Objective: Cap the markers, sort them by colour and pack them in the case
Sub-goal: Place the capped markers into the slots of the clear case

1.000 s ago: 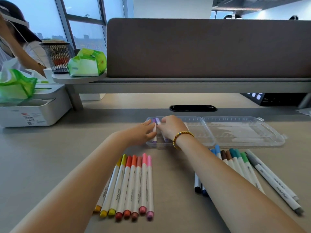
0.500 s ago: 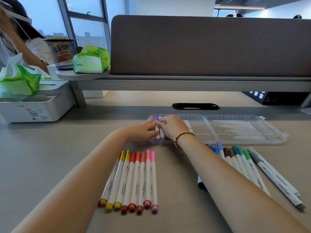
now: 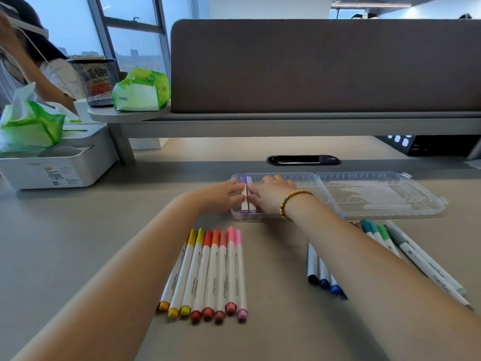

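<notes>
Barely shifted, both hands' fingers press two purple markers (image 3: pixel 247 196) into the case (image 3: pixel 325 201).

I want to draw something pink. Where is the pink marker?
In the head view, the pink marker lies on the desk left of centre, at the right end of the warm-coloured row, beside a darker pink marker, just in front of the clear case.

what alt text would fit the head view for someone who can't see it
Both hands, left hand and right hand, settle two purple markers into a clear case on a desk; warm markers and cool markers lie nearer.
</notes>
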The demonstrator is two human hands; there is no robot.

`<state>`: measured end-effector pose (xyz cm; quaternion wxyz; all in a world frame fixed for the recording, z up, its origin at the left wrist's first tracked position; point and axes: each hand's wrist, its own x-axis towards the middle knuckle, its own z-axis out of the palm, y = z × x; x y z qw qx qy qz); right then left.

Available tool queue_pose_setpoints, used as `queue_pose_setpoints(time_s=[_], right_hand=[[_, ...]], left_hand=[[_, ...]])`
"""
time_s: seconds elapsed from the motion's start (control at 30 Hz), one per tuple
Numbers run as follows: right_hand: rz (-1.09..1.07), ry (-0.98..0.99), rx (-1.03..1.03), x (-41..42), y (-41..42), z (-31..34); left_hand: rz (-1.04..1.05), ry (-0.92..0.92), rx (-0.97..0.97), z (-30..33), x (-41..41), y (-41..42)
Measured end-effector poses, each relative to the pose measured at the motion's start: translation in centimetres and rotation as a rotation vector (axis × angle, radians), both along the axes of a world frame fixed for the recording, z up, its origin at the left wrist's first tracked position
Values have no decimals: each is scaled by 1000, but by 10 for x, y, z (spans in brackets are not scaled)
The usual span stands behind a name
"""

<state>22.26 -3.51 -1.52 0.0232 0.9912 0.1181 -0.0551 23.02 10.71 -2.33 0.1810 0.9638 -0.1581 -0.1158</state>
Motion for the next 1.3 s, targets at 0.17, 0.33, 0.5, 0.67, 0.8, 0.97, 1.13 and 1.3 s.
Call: queue_pose_setpoints(time_s=[0.17, 0.33, 0.5, 0.67, 0.8, 0.97, 1.13, 1.3], right_hand=[[-63, -144, 103, -14, 0, -2], [-76, -320, 356, -56, 25, 2], [2, -210, 455, -95, 71, 6], [22, -105, 410, -126, 99, 4], [43, -85, 323, -140, 118, -4], [7, -77, 271, -142, 118, -4], [-22, -62, 241, -136, 116, 0], [-8, -44, 172, -126, 127, -1]], left_hand=[[224, -170, -147, 6, -22, 16], [416, -210, -236, 10, -58, 67], [534, -71, -165, 1, -100, 95], [495, 29, -50, 4, -129, 111], [470, 17, -48, 2, -135, 109], [480, 23, -25, 1, -128, 104], [524, 24, 77, 1, -122, 107], [557, 33, 137, 3, -122, 115]])
